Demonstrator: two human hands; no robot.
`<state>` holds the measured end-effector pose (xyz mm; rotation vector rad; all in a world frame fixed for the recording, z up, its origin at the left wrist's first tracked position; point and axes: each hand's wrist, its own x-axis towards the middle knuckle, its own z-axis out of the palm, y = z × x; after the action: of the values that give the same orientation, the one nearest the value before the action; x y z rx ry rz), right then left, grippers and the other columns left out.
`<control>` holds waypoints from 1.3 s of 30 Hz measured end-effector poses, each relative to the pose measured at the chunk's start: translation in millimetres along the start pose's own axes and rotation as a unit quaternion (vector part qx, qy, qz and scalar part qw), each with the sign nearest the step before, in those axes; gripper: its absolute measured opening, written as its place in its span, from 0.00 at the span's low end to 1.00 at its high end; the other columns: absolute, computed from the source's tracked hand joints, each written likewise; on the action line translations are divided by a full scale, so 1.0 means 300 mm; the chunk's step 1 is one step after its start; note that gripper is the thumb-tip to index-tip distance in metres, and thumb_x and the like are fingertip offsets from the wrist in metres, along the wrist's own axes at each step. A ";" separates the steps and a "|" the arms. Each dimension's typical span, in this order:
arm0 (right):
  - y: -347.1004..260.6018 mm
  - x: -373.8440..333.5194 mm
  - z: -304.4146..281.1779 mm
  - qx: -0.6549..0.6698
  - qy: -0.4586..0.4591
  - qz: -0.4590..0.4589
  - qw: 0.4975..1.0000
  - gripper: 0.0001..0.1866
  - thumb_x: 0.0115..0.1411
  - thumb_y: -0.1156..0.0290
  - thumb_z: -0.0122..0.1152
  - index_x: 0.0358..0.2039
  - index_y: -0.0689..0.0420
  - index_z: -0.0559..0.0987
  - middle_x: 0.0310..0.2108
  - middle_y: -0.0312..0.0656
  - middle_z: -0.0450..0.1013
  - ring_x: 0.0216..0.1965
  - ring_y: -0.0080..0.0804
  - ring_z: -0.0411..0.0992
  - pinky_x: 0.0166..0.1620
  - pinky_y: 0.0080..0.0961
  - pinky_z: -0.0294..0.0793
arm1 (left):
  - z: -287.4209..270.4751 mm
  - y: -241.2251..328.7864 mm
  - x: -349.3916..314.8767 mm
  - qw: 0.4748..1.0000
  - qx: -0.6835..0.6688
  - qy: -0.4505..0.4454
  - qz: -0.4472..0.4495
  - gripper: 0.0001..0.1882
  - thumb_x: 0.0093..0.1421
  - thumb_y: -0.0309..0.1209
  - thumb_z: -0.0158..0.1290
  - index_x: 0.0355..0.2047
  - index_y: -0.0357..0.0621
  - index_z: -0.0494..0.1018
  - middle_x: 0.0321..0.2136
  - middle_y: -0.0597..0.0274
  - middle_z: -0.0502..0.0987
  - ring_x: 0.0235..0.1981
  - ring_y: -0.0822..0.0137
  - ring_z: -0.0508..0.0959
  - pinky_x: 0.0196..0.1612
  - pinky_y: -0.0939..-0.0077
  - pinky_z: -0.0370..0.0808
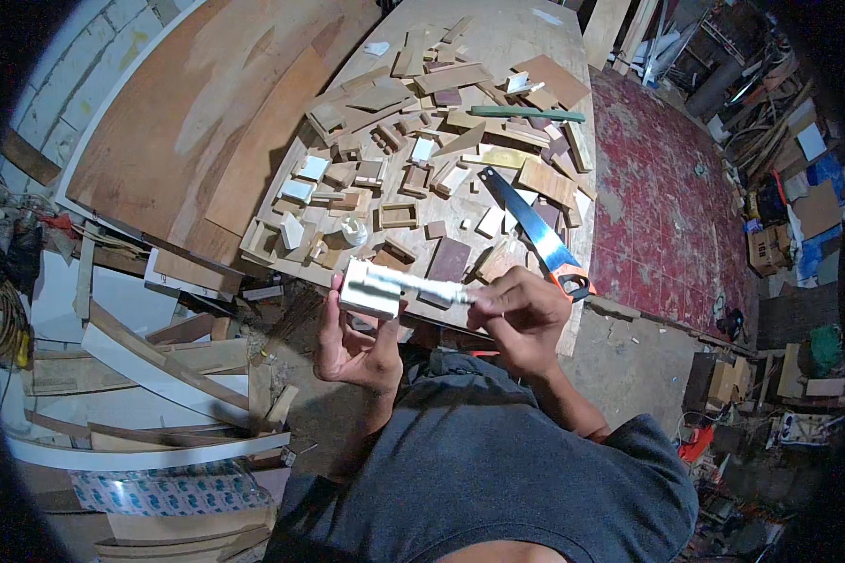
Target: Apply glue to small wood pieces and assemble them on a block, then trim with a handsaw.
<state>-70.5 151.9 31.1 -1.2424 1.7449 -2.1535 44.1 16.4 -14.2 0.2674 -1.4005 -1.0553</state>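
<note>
Near the table's front edge, my left hand [359, 358] grips a small white block [368, 298] between thumb and fingers. My right hand [526, 324] pinches the right end of a slim white stick-like thing [427, 284]. Its other end reaches over the block's top; blur hides its exact kind and whether the two touch. Just beyond my hands lie a dark red-brown board piece [448, 258] and a small open wooden frame [398, 216]. A small whitish round container [353, 231] stands beyond the block.
Wood offcuts [460, 75] cover much of the plywood table [526, 23]. A handsaw [535, 225] with an orange-black handle lies at its right edge. Large plywood sheets [188, 103] lean at left, above curved strips [160, 361]. A dark red panel [657, 178] lies to the right.
</note>
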 end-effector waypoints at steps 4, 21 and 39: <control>-0.009 -0.001 0.012 -0.042 -0.013 0.005 0.999 0.09 0.40 0.88 0.63 0.25 0.64 0.81 0.24 0.46 0.77 0.26 0.30 0.76 0.30 0.20 0.74 | 0.000 0.008 0.005 1.000 0.009 0.002 0.006 0.36 0.45 0.11 0.61 0.56 0.27 0.63 0.56 0.37 0.67 0.55 0.53 0.71 0.55 0.61 0.72; 0.014 -0.016 0.074 -0.037 0.014 0.012 0.999 0.09 0.39 0.88 0.62 0.24 0.63 0.81 0.23 0.45 0.77 0.26 0.32 0.77 0.31 0.22 0.74 | -0.036 -0.018 0.009 1.000 -0.016 0.015 -0.020 0.32 0.47 0.15 0.61 0.55 0.29 0.65 0.53 0.40 0.70 0.53 0.52 0.72 0.54 0.59 0.72; 0.042 -0.035 0.057 0.009 0.040 0.019 0.999 0.08 0.41 0.87 0.62 0.24 0.65 0.80 0.25 0.48 0.77 0.26 0.31 0.76 0.30 0.21 0.73 | -0.042 -0.014 0.025 0.985 -0.114 0.024 -0.125 0.35 0.45 0.13 0.62 0.55 0.29 0.65 0.53 0.40 0.70 0.54 0.56 0.72 0.55 0.63 0.72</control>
<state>-57.8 140.1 15.0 -1.1247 1.7587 -2.2208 52.2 3.4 -15.0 0.3035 -1.2110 -1.3953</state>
